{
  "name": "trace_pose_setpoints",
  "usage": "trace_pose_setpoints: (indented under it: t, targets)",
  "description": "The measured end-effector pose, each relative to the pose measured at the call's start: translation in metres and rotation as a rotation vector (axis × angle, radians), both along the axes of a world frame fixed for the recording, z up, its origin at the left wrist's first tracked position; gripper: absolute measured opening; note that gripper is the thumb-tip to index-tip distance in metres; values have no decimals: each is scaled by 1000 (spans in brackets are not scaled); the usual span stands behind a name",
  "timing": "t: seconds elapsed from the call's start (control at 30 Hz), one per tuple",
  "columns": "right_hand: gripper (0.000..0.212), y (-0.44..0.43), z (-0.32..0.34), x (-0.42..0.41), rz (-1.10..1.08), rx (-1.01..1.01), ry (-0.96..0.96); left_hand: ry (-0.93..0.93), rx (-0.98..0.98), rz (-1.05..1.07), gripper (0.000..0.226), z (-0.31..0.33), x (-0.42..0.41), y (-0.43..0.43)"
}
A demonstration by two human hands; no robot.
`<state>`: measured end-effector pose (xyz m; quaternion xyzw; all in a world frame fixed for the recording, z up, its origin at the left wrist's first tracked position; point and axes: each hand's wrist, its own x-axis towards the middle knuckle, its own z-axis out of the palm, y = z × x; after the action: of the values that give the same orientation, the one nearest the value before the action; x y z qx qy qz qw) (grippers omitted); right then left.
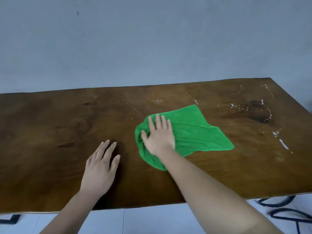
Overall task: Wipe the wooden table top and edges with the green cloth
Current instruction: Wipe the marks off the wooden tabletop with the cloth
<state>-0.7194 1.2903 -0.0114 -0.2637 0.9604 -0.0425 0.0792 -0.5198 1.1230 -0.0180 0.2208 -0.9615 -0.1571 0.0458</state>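
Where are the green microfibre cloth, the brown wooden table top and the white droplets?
green microfibre cloth [194,130]: head view, bare middle right of the hand.
brown wooden table top [42,132]: head view, bare left part.
white droplets [283,144]: head view, streak near right edge.

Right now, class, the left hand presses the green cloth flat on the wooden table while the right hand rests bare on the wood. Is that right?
Not quite: the hands are swapped. The head view shows the right hand pressing the green cloth on the wooden table, while the left hand rests bare on the wood.

Dim, even light — perhaps slightly soft
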Motion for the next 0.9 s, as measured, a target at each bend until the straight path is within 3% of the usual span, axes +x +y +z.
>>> trace_pose_setpoints:
  t: [0.17, 0.3, 0.37, 0.47, 0.7, 0.9]
  targets:
    - [91, -45, -4, 59, 432, 5, -24, 56, 46, 76, 61, 0, -8, -34]
    - [82, -10, -12, 54, 771, -44, 9, 54, 39, 90, 64, -2, -16, -44]
    - [75, 20, -9, 32, 824, -62, 7, 23, 17, 78, 64, -2, -22, -45]
    - [74, 67, 2, -23, 631, -10, 36, -44, -15, 68, 70, -2, -28, -46]
    - [85, 171, 3, -151, -159, 25, 67, -51, -48, 58, 80, -9, -28, -49]
    - [82, 134, -4, -181, -509, 11, -2, -56, -53, 55, 77, -12, -28, -50]
